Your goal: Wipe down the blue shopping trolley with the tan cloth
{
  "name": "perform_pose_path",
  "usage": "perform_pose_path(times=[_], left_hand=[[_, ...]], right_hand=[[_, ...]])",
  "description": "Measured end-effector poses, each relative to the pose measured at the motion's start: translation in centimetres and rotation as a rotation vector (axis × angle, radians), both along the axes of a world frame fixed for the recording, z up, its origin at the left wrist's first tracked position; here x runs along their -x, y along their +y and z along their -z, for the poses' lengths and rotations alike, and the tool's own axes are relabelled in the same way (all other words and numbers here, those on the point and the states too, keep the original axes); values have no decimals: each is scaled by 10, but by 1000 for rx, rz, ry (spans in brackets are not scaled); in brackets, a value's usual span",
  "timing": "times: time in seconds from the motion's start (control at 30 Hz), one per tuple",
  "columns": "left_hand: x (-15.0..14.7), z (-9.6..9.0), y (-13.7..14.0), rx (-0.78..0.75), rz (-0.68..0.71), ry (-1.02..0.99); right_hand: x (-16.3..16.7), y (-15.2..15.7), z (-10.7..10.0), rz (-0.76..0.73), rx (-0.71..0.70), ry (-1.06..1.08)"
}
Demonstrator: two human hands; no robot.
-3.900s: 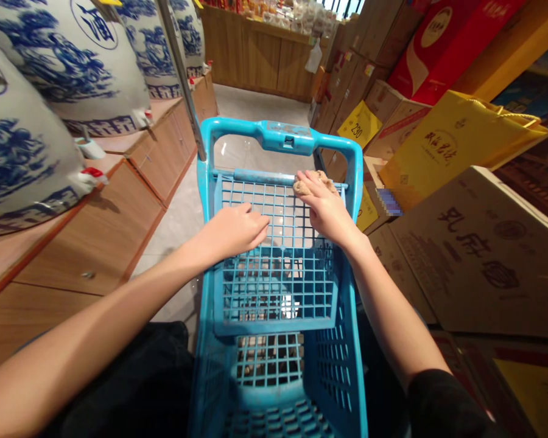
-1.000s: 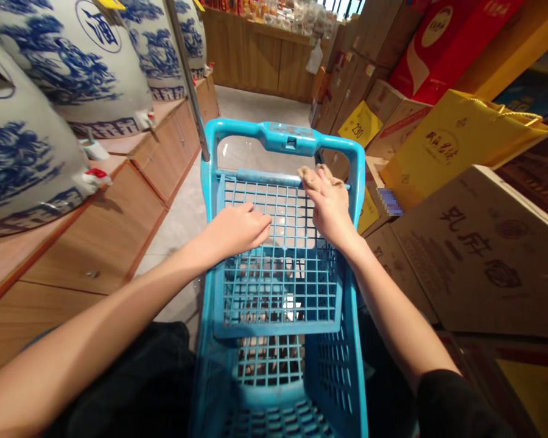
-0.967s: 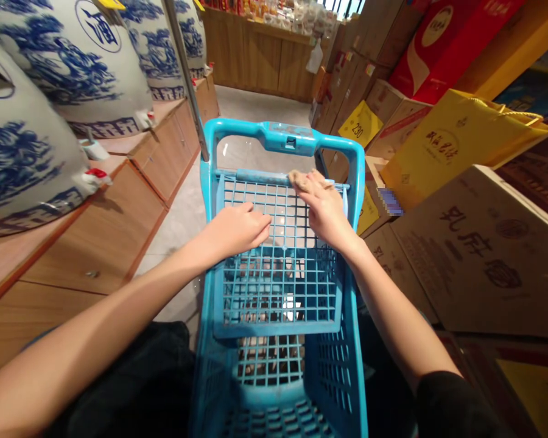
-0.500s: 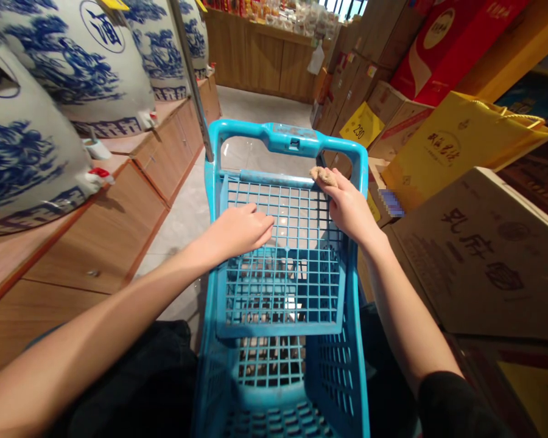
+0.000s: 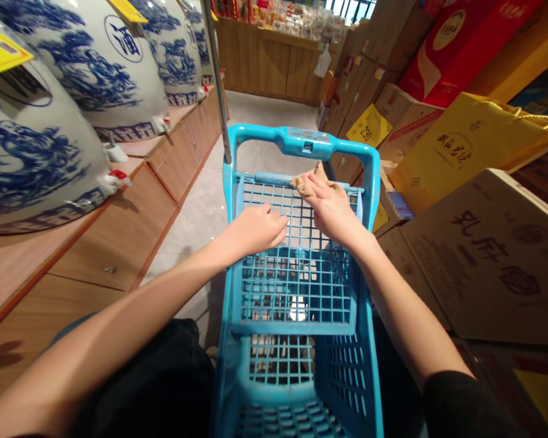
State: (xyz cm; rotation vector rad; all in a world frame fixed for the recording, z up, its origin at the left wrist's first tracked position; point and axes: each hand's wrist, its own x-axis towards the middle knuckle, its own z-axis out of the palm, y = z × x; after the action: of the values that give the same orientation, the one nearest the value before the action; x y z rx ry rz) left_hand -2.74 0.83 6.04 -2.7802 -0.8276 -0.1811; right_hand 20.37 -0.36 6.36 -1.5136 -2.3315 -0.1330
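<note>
Tan cloth [image 5: 304,190] sits crosswise under the right hand [image 5: 332,212], fingers holding it at the blue grid's far edge [image 5: 269,177], left hand [image 5: 258,229] curled by the left edge, grip unclear.

We read a ringed 酒 on the blue-and-white jar [image 5: 95,76] set behind the front edge of the desk [image 5: 103,255], and 230 on the yellow card [image 5: 369,125] by the stacked boxes [image 5: 404,109]. On the large carton [image 5: 488,274] we make out what looks like 乳府, its third character unclear. The yellow bag [image 5: 466,152], red box [image 5: 466,52] and yellow tag [image 5: 2,52] on the nearest jar [image 5: 31,146] bear lettering we cannot read.
</note>
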Motion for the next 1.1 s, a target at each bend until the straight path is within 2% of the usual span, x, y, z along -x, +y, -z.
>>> perform_pose_path(times=[0.17, 0.3, 0.47, 0.77, 1.1], left_hand=[[-5, 3, 3, -26, 36, -73], [-6, 4, 4, 8, 35, -141], [-10, 4, 3, 0, 38, -128], [-11, 2, 0, 6, 31, -125], [-9, 4, 0, 15, 22, -116]], right_hand=[[29, 24, -3, -141, 32, -50], [31, 24, -14, -87, 21, -77], [31, 18, -19, -26, -14, -68], [54, 65, -21, -110, -6, 117], [52, 63, -17, -111, -3, 162]])
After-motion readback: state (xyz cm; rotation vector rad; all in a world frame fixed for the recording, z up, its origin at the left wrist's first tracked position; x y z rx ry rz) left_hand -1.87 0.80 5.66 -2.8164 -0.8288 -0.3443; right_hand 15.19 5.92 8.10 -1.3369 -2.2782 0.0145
